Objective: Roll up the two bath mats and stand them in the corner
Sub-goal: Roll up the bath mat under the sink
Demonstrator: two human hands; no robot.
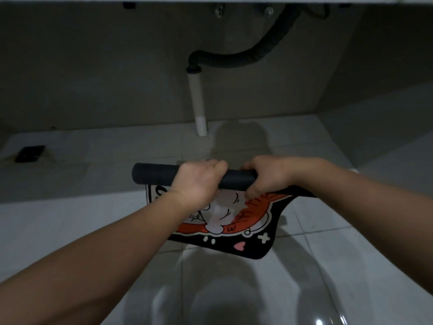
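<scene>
Above the tiled floor (328,266), left hand (195,181) and right hand (267,177) both grasping half-rolled bath mat (234,221), loose end hanging beneath

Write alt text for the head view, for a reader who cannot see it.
A left hand and a right hand grip a partly rolled bath mat, dark backing outward, cartoon print unrolled over a pale tiled floor. Behind, a white pipe joins a black corrugated hose.

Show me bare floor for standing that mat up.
Bare tiles lie left of the bath mat, short of the dark floor plate, and right of it toward the side wall. Crowded: the middle, where left hand and right hand grip the roll.
</scene>
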